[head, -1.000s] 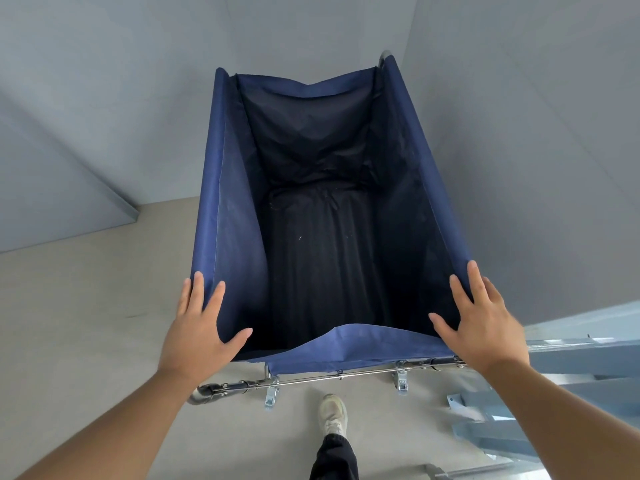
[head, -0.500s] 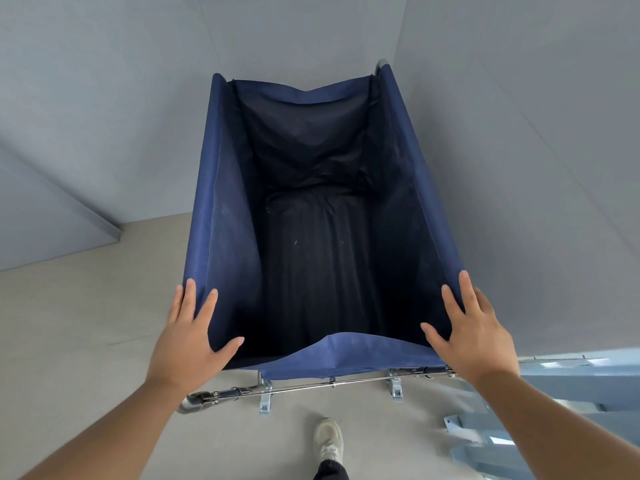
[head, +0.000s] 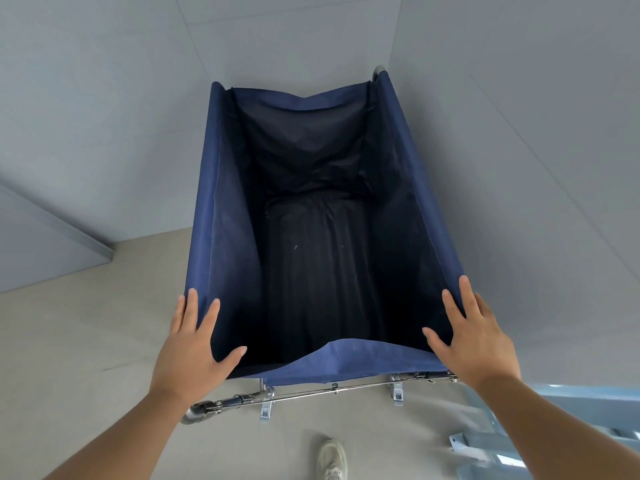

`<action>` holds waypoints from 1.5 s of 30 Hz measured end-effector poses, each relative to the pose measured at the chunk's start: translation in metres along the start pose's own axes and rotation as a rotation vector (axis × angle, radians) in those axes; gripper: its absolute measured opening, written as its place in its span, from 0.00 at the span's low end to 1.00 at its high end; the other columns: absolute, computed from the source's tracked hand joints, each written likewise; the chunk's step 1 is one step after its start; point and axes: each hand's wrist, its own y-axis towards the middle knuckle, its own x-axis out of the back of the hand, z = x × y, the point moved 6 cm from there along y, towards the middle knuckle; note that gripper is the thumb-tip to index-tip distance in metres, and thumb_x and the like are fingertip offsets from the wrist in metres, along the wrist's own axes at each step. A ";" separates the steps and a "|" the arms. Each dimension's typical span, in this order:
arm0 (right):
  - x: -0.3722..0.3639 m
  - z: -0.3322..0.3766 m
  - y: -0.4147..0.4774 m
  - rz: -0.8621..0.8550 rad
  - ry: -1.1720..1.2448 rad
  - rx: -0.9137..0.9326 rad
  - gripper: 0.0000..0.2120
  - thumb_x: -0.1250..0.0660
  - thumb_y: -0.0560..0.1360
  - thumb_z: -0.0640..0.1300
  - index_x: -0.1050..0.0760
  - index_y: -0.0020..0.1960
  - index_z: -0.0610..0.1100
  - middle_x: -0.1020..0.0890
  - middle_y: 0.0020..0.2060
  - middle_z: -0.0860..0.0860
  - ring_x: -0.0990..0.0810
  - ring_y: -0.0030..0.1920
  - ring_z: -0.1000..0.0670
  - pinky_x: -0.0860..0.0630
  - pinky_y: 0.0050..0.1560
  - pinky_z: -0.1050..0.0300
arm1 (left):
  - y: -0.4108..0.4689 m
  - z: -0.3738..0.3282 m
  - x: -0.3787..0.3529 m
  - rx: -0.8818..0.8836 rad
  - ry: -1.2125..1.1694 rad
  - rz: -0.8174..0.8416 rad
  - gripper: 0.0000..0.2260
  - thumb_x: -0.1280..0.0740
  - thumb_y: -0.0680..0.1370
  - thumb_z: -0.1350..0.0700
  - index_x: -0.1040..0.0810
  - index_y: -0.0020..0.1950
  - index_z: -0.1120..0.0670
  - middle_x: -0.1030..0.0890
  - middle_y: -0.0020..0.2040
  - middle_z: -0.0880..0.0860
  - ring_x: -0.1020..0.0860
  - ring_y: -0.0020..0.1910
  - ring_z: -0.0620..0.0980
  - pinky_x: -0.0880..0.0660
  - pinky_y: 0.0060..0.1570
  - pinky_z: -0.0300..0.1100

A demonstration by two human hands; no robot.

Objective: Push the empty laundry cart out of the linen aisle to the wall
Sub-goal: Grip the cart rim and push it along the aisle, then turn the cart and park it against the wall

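Closer to the wall [head: 519,168] now, the laundry cart [head: 221,237] rolls on. Both hands, left hand [head: 194,351] and right hand [head: 474,344], rest spread-fingered on its soft rim; the steel rail [head: 329,389] likely gives firmer purchase.

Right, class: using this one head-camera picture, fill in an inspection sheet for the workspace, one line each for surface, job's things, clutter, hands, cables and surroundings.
Surface: plain beige floor, bare where visible.
Job's things: blue fabric laundry cart, interior dark and empty; metal frame rail along the near end.
Clutter: nothing seen.
Hands: left hand flat on the near-left corner of the cart, right hand flat on the near-right corner; fingers spread, no closed grip.
Cables: nothing seen.
Surroundings: grey wall ahead and to the right, cart's far end close to the corner; light blue metal frame lower right; a shoe below.
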 end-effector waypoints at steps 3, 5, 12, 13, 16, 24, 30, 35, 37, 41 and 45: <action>0.003 0.001 0.007 -0.006 -0.015 0.003 0.38 0.40 0.76 0.67 0.41 0.79 0.49 0.53 0.82 0.52 0.39 0.77 0.45 0.18 0.50 0.48 | 0.008 -0.001 0.001 0.003 0.004 0.001 0.45 0.49 0.69 0.24 0.42 0.80 0.49 0.55 0.82 0.53 0.62 0.80 0.52 0.24 0.60 0.53; 0.005 0.001 0.011 -0.001 -0.021 0.005 0.38 0.41 0.76 0.67 0.42 0.80 0.50 0.54 0.82 0.52 0.41 0.77 0.46 0.18 0.51 0.49 | 0.012 -0.002 0.002 0.004 0.009 0.009 0.45 0.49 0.69 0.24 0.43 0.80 0.49 0.56 0.82 0.53 0.62 0.80 0.52 0.25 0.61 0.53; 0.007 0.000 0.024 -0.005 0.001 0.009 0.37 0.41 0.77 0.66 0.43 0.80 0.49 0.54 0.82 0.52 0.40 0.78 0.46 0.19 0.52 0.50 | 0.025 -0.007 0.004 -0.010 0.037 0.017 0.45 0.51 0.70 0.23 0.43 0.80 0.49 0.55 0.82 0.53 0.60 0.80 0.55 0.25 0.61 0.53; 0.008 0.000 0.026 -0.007 0.005 0.011 0.37 0.41 0.77 0.66 0.43 0.80 0.49 0.54 0.82 0.52 0.40 0.78 0.46 0.19 0.53 0.50 | 0.027 -0.007 0.005 -0.011 0.041 0.018 0.46 0.51 0.69 0.23 0.42 0.80 0.50 0.54 0.82 0.54 0.59 0.80 0.56 0.25 0.61 0.53; 0.006 -0.001 0.032 0.006 0.016 0.018 0.38 0.42 0.77 0.66 0.44 0.81 0.50 0.55 0.82 0.52 0.41 0.78 0.47 0.21 0.56 0.52 | 0.030 -0.009 0.004 -0.019 0.069 0.030 0.47 0.54 0.70 0.22 0.38 0.78 0.52 0.49 0.81 0.57 0.54 0.80 0.59 0.26 0.62 0.55; 0.008 -0.006 0.049 0.024 0.044 0.051 0.38 0.48 0.78 0.67 0.54 0.82 0.52 0.69 0.79 0.54 0.49 0.81 0.48 0.25 0.64 0.55 | 0.047 -0.020 0.005 -0.045 0.198 0.065 0.46 0.54 0.72 0.24 0.28 0.72 0.57 0.36 0.76 0.64 0.38 0.74 0.68 0.29 0.60 0.66; 0.020 -0.010 0.048 0.001 0.072 0.030 0.35 0.35 0.72 0.62 0.29 0.74 0.45 0.37 0.79 0.46 0.26 0.71 0.39 0.21 0.58 0.42 | 0.052 -0.047 0.012 -0.141 0.215 0.070 0.44 0.52 0.70 0.23 0.31 0.71 0.57 0.29 0.72 0.64 0.39 0.74 0.62 0.31 0.57 0.67; 0.033 -0.006 0.047 -0.128 0.009 -0.071 0.42 0.45 0.70 0.65 0.31 0.74 0.38 0.33 0.75 0.38 0.34 0.75 0.38 0.41 0.70 0.39 | 0.120 -0.142 0.023 -0.496 0.203 0.075 0.44 0.49 0.73 0.25 0.36 0.76 0.58 0.41 0.78 0.64 0.44 0.78 0.61 0.41 0.69 0.61; 0.039 -0.002 0.049 -0.136 0.050 -0.180 0.41 0.43 0.72 0.65 0.35 0.76 0.39 0.36 0.77 0.38 0.37 0.77 0.38 0.43 0.73 0.39 | 0.160 -0.203 0.031 -0.667 0.217 0.004 0.44 0.46 0.73 0.26 0.42 0.78 0.56 0.45 0.79 0.64 0.44 0.78 0.62 0.38 0.71 0.61; 0.036 0.009 0.052 -0.137 0.190 -0.420 0.42 0.36 0.73 0.63 0.42 0.80 0.43 0.44 0.80 0.38 0.47 0.80 0.38 0.47 0.75 0.38 | 0.223 -0.322 0.033 -0.908 0.294 -0.105 0.47 0.37 0.74 0.33 0.58 0.79 0.54 0.55 0.80 0.65 0.49 0.79 0.64 0.40 0.72 0.60; 0.025 0.012 0.053 -0.183 0.274 -0.602 0.41 0.34 0.72 0.63 0.38 0.78 0.44 0.38 0.78 0.39 0.39 0.78 0.37 0.39 0.73 0.34 | 0.257 -0.405 0.021 -1.043 0.392 -0.097 0.50 0.32 0.74 0.38 0.65 0.79 0.52 0.62 0.80 0.64 0.57 0.80 0.63 0.46 0.75 0.60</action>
